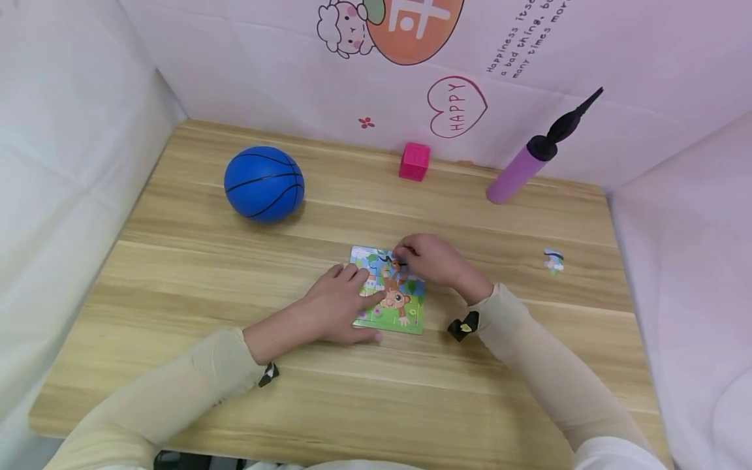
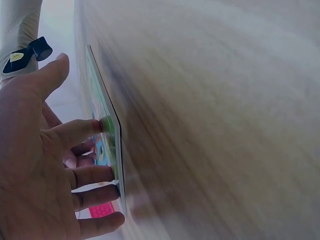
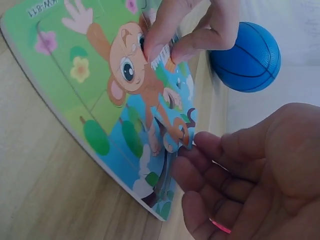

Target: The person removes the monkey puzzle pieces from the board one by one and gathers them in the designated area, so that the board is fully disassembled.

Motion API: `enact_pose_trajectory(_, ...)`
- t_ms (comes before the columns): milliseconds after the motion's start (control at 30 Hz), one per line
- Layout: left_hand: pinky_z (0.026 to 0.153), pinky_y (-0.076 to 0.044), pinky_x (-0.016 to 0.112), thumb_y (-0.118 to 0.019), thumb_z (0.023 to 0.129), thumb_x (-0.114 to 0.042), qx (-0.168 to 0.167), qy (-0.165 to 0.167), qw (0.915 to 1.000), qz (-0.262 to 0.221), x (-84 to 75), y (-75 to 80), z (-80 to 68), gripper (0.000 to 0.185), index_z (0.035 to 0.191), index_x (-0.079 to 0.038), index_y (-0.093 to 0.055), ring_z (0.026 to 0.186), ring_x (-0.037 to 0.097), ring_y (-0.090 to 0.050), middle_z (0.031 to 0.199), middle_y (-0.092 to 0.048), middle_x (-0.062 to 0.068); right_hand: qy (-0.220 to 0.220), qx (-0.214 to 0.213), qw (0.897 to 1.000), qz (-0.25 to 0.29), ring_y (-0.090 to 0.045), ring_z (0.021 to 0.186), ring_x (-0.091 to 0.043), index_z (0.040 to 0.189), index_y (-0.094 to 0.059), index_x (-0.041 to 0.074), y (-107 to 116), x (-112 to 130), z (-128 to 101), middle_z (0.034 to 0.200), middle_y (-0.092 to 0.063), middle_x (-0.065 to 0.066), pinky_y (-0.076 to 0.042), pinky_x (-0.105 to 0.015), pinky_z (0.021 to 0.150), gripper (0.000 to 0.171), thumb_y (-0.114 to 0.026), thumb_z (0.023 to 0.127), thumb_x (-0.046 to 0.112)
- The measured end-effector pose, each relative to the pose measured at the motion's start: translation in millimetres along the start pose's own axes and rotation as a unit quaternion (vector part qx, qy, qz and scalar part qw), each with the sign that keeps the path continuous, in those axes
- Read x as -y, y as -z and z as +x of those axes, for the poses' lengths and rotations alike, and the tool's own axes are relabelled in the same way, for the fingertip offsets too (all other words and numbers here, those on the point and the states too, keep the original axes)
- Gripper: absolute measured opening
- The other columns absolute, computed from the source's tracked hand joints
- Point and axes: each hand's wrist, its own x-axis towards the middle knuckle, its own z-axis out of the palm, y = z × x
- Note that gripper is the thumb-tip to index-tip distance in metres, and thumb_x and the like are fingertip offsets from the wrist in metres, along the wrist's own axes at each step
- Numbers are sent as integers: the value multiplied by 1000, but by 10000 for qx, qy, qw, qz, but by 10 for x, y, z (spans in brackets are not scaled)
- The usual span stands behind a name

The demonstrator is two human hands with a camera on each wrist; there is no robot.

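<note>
A monkey jigsaw puzzle (image 1: 390, 294) lies flat on the wooden table (image 1: 176, 281) in front of me. My left hand (image 1: 360, 287) rests on the puzzle's left side, its straight fingers (image 2: 92, 127) pressing on the board. My right hand (image 1: 402, 256) is at the puzzle's far edge. Its fingertips (image 3: 187, 150) hold a puzzle piece (image 3: 172, 137) that sits tilted in the top row. The right thumb is hidden.
A blue ball (image 1: 264, 183) sits at the back left, also visible in the right wrist view (image 3: 247, 57). A pink cube (image 1: 414, 161) and a purple hand pump (image 1: 525, 166) stand by the back wall. One loose puzzle piece (image 1: 553, 260) lies at the right.
</note>
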Motion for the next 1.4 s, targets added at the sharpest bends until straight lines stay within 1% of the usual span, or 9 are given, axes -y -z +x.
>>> enact_pose_trajectory(100,103,-36,51,-38,86,-87,18,19,10000,-15,-4,4,-6,84,151,-35,-51,114,28,-40,129,-47,13,121,-48,9998,140,-62,78,-15,104,-76,7,-4,-15,-10,93,-71,-2,-51,-38,76,21,-58,105,19)
enact_pose_trajectory(267,104,-35,53,-39,86,-87,30,41,9999,-89,-11,9,-13,85,152,-34,-49,118,29,-40,132,-46,14,378,-215,9983,395,-63,76,-14,100,-76,8,-20,-64,-24,89,-71,1,-52,-34,71,9,-70,98,13)
enact_pose_trajectory(500,105,-35,55,-39,85,-87,58,77,9999,-106,-13,-11,-20,86,153,-34,-48,120,29,-40,133,-45,14,655,-239,9957,618,-62,76,-15,98,-76,9,-44,-110,-29,87,-70,2,-52,-34,72,5,-72,96,10)
enact_pose_trajectory(600,106,-34,55,-40,85,-87,47,80,9999,-133,-9,-22,-18,87,153,-34,-48,121,29,-39,134,-45,14,629,-167,9945,819,-62,79,-16,99,-75,9,-56,-146,-25,89,-70,1,-52,-35,73,6,-70,97,10)
enact_pose_trajectory(833,106,-34,56,-40,85,-87,41,56,9998,-197,-4,-21,-29,87,153,-33,-48,122,29,-39,134,-44,14,204,-168,9913,1286,-60,86,-21,105,-74,10,-12,-246,-45,95,-69,-3,-50,-36,76,9,-67,100,12)
enact_pose_trajectory(933,106,-34,56,-41,86,-86,23,36,9998,-213,-1,-20,-32,87,154,-33,-47,121,30,-39,132,-44,13,54,-293,9889,1453,-62,86,-23,108,-74,8,111,-382,-82,97,-69,-6,-51,-36,75,12,-67,99,13)
enact_pose_trajectory(1033,107,-33,56,-41,86,-86,6,32,9998,-215,1,-29,-33,86,154,-34,-46,121,29,-38,131,-44,13,-179,-349,9892,1415,-62,87,-24,112,-73,8,318,-616,-162,99,-69,-7,-52,-35,74,17,-67,100,17)
enact_pose_trajectory(1267,108,-33,55,-42,85,-86,-29,68,9999,-152,7,-63,-52,87,155,-34,-44,122,29,-38,132,-43,12,-918,-391,9917,815,-61,98,-23,121,-71,3,915,-1306,-450,110,-70,-11,-48,-26,80,27,-63,102,21)
enact_pose_trajectory(1400,108,-32,55,-43,85,-86,-5,18,9998,-190,3,-69,-37,88,156,-34,-43,123,29,-37,133,-43,12,-1440,-266,9861,781,-59,109,-24,129,-66,2,1133,-1616,-652,121,-67,-13,-46,-32,90,34,-57,106,25)
